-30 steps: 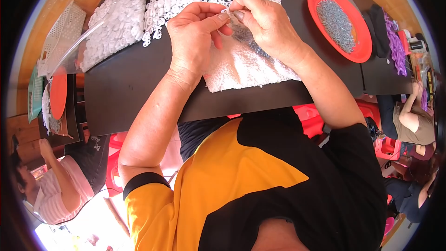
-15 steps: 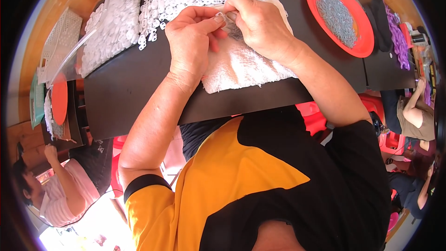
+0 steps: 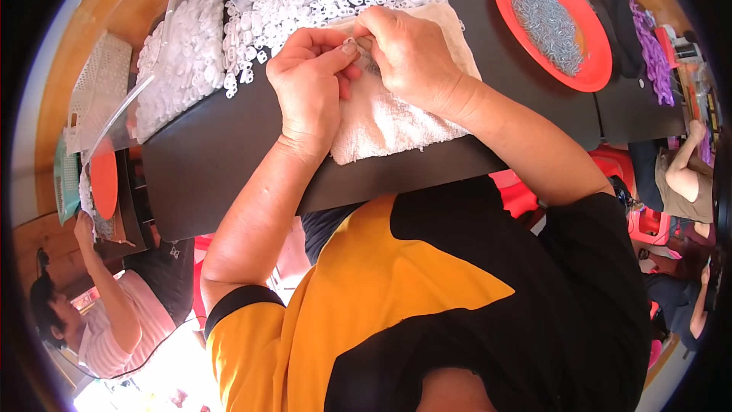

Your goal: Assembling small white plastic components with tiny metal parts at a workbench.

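Over a pale cloth [image 3: 381, 133] on the dark table, my two hands meet close together. Between its thumb and fingers, my left hand [image 3: 309, 84] pinches a small white plastic piece [image 3: 350, 42], mostly covered by the fingertips. My right hand [image 3: 415, 61] is closed just beside it, thumb and fingers pinched; what it holds, if anything, is too small to make out. Beyond the hands spreads a heap of similar white plastic pieces [image 3: 305, 0], each looped in shape. To the right, a red oval plate [image 3: 602, 69] holds many thin grey metal pieces [image 3: 549, 27].
A transparent bin with more white pieces [image 3: 183, 69] stands at the left of the table [image 3: 221, 175]. Purple pieces [image 3: 656, 61] lie at the far right beside a black item [image 3: 624, 30]. Other people sit at both sides, one in a striped shirt [image 3: 126, 328] at left.
The view has shifted slightly, and both hands appear a little lower in it. My fingers keep their pinch. The person at left has raised a hand toward the table there.
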